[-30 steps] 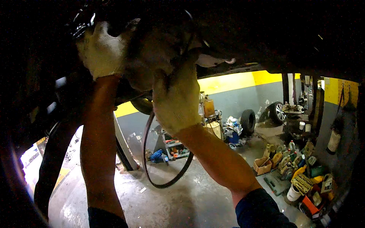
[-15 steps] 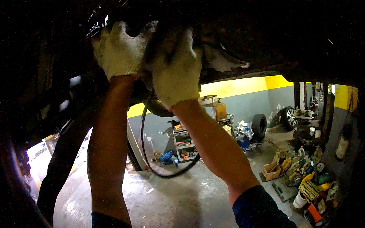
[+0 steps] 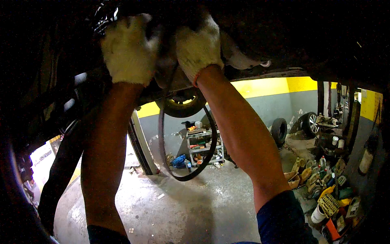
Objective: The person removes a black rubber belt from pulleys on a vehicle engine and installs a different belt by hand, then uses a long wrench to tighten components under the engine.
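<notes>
Above me is a dark vehicle underside [image 3: 276, 36], with a grey metal part [image 3: 239, 57] beside my right hand. My left hand [image 3: 129, 51], in a cream knit glove, reaches up into it with bent fingers, near some shiny parts [image 3: 105, 18]. My right hand [image 3: 198, 49], gloved alike, is raised just to the right of it, its fingers curled into shadow; what either hand grips is hidden. A black belt [image 3: 191, 175] hangs in a long loop from between my hands, in front of a tyre [image 3: 178, 110] under the vehicle.
Behind are a yellow-and-grey wall [image 3: 264, 103], a lift post [image 3: 140, 146], a tool cart [image 3: 205, 148] and tyres [image 3: 279, 131]. Several jugs, cases and a bucket [image 3: 318, 213] crowd the right of the concrete floor [image 3: 170, 215]. A dark diagonal form [image 3: 61, 179] crosses the bright left side.
My right hand has moved upward, deeper into the underside, and now sits a little apart from my left. The belt loop has swung and narrowed, and more of the tyre behind it shows.
</notes>
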A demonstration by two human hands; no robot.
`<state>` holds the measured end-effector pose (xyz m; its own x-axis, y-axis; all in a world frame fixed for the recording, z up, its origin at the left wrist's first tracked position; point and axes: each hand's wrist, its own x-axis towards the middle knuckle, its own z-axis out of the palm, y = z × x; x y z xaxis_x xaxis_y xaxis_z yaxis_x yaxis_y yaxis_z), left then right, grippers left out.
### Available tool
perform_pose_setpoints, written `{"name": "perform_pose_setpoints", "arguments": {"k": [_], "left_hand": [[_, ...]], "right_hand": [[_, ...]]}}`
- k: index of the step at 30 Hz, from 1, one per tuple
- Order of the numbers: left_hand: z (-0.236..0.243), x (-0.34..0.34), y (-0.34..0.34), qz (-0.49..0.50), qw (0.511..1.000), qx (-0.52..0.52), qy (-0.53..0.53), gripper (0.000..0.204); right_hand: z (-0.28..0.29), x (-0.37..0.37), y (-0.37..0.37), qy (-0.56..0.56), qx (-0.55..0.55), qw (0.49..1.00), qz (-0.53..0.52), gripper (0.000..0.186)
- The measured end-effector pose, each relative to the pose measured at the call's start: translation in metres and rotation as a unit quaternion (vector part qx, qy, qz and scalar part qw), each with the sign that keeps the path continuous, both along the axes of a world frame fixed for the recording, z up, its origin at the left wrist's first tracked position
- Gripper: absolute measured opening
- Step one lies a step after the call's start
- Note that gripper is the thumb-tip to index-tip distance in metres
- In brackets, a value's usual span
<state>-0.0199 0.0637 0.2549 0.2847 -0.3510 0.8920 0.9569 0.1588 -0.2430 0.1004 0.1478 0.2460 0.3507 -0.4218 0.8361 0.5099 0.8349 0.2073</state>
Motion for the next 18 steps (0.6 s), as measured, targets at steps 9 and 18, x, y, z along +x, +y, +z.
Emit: {"name": "perform_pose_setpoints", "arguments": {"k": [9, 18], "left_hand": [[0.022, 0.041, -0.027, 0.151, 0.965, -0.053, 0.207, 0.043], [0.035, 0.054, -0.018, 0.172, 0.973, -0.056, 0.144, 0.039]], "right_hand": [[-0.005, 0.013, -0.020, -0.124, -0.035, 0.965, 0.230, 0.033], [-0.018, 0.026, -0.027, -0.157, -0.075, 0.966, 0.192, 0.042]]}}
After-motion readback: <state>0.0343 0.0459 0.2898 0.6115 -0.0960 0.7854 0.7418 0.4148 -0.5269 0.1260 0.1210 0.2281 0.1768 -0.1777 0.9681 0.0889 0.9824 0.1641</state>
